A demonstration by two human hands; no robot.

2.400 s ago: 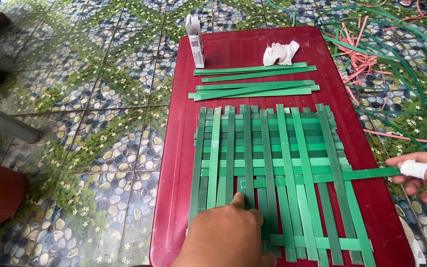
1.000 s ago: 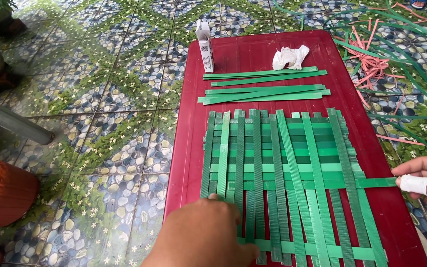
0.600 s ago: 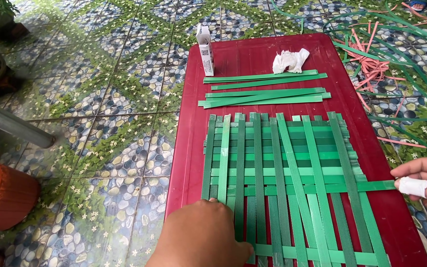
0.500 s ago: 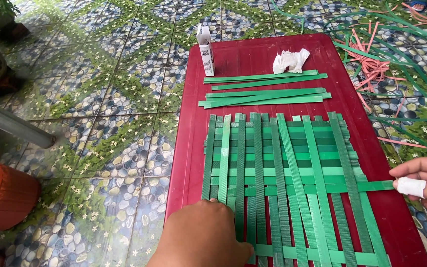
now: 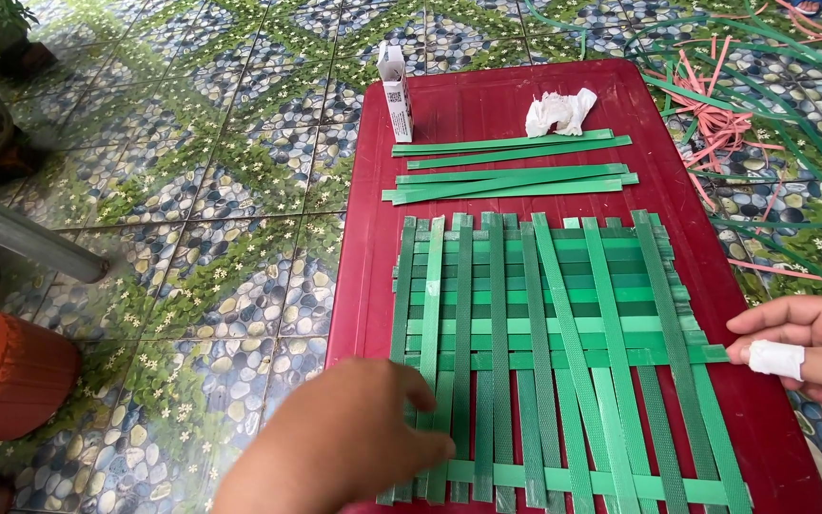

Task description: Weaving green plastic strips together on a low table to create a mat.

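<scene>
On the dark red rectangular plastic table (image 5: 487, 105) lies a woven mat of flat green plastic strips (image 5: 554, 352). The left hand (image 5: 335, 447) presses its near-left corner, grasping nothing. The right hand (image 5: 811, 345), one finger bandaged, seemingly pinches a crosswise strip's end at the mat's right edge.

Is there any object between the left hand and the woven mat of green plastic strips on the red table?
Nothing visible does. The left hand already rests on the lower left edge of the woven mat of green plastic strips. The right hand holds the end of one horizontal strip at the mat's right side.
</scene>
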